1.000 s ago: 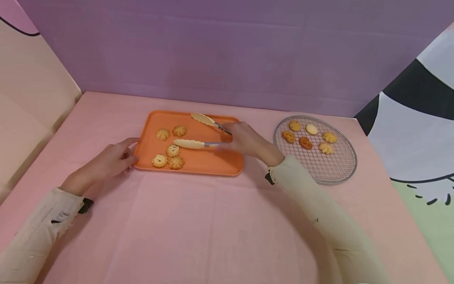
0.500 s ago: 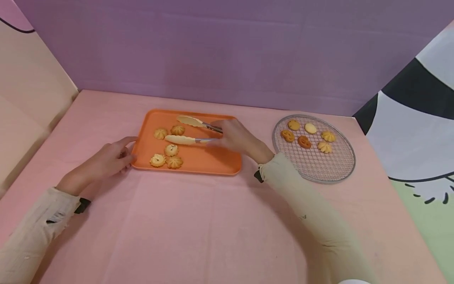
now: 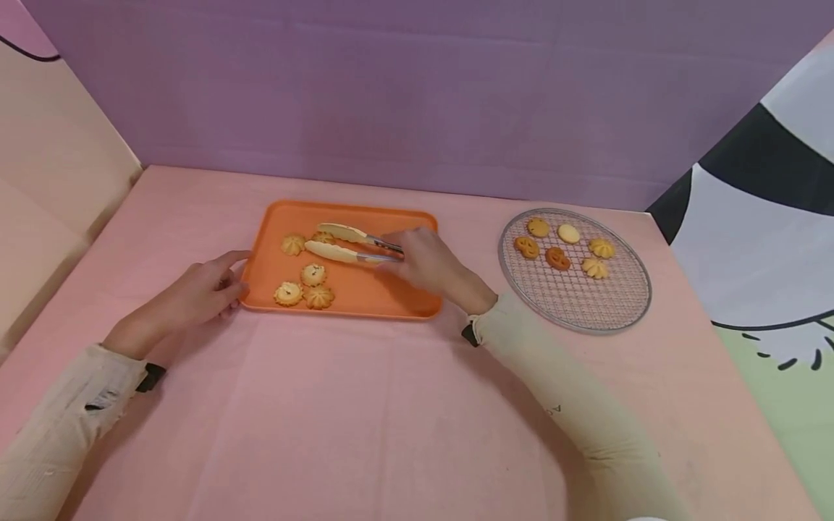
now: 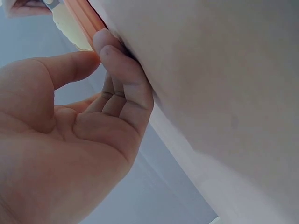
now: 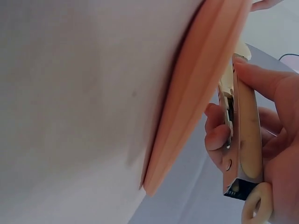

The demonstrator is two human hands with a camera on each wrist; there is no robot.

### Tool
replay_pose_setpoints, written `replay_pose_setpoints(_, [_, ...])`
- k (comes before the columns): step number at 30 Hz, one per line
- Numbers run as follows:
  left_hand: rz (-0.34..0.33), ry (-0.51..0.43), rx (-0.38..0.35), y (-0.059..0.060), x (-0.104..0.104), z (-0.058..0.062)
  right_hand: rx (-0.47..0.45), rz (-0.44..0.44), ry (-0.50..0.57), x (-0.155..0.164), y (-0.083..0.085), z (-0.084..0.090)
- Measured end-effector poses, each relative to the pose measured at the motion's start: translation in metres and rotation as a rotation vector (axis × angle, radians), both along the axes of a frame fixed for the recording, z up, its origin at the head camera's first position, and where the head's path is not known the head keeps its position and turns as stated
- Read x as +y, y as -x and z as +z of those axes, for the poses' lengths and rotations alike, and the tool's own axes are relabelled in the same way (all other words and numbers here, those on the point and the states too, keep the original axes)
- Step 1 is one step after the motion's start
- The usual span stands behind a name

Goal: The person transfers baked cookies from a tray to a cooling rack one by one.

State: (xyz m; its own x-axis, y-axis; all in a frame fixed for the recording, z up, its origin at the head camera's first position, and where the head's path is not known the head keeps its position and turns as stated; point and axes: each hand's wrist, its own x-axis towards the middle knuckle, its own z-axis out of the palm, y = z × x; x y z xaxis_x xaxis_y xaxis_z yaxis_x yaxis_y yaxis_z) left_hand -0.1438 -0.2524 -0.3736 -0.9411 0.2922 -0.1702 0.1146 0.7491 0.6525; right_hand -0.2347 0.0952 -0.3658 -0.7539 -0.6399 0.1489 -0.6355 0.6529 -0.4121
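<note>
My right hand (image 3: 426, 262) grips a pair of tongs (image 5: 247, 130) with cream scalloped tips and metal arms, held over an orange tray (image 3: 378, 295). The two tips are parted and stand on either side of a swirl-shaped cookie (image 3: 322, 236), which they partly hide. Another swirl cookie (image 3: 293, 244) lies just left of it. Nearer the front of the tray are two round cookies with pale tops, one a paler cookie (image 3: 313, 274), and a third swirl cookie (image 3: 319, 297). At the tray's left edge, my left hand (image 3: 205, 289) pinches the rim between thumb and fingers.
To the right, a round wire mesh rack (image 3: 573, 304) bears several cookies, among them a dark pretzel-shaped cookie (image 3: 557, 258). Pink cloth (image 3: 365, 420) covers the table, and a purple backdrop (image 3: 417, 94) rises behind it.
My right hand has moved the tongs leftward over the tray, and their tips have drawn closer together around the back swirl cookie. My left hand stays at the tray's edge.
</note>
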Motion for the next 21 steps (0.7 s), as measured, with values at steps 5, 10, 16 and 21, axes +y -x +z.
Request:
replay_pose_setpoints(5, [-0.003, 0.006, 0.002, 0.001, -0.001, -0.001, 0.029, 0.013, -0.009, 0.001, -0.002, 0.003])
replay_pose_setpoints(10, [-0.003, 0.011, 0.007, 0.000, -0.003, -0.002, 0.063, 0.028, -0.019, 0.005, -0.001, 0.006])
replay_pose_setpoints(16, [0.000, 0.012, 0.009, 0.001, -0.003, -0.003, 0.101, 0.023, -0.011, 0.014, -0.001, 0.009])
replay_pose_setpoints(21, [-0.004, 0.038, 0.030, 0.003, -0.001, -0.004, 0.069, 0.001, 0.041, 0.026, -0.007, 0.012])
